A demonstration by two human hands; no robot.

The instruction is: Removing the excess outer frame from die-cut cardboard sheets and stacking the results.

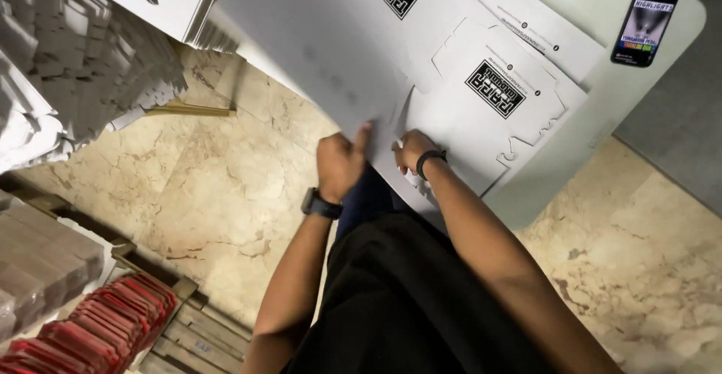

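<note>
A flat white die-cut cardboard box blank with a black printed mark lies on the white table, on top of other white sheets. My left hand, with a dark watch on the wrist, presses its thumb onto the near edge of the sheets. My right hand, wearing a black wristband, has its fingers curled at the blank's near edge, apparently pinching a flap. The two hands are close together at the table's front edge.
A phone with a lit screen lies at the table's far right. Stacks of white cardboard blanks stand at the left. Brown and red flat packs rest on a wooden pallet on the marble floor.
</note>
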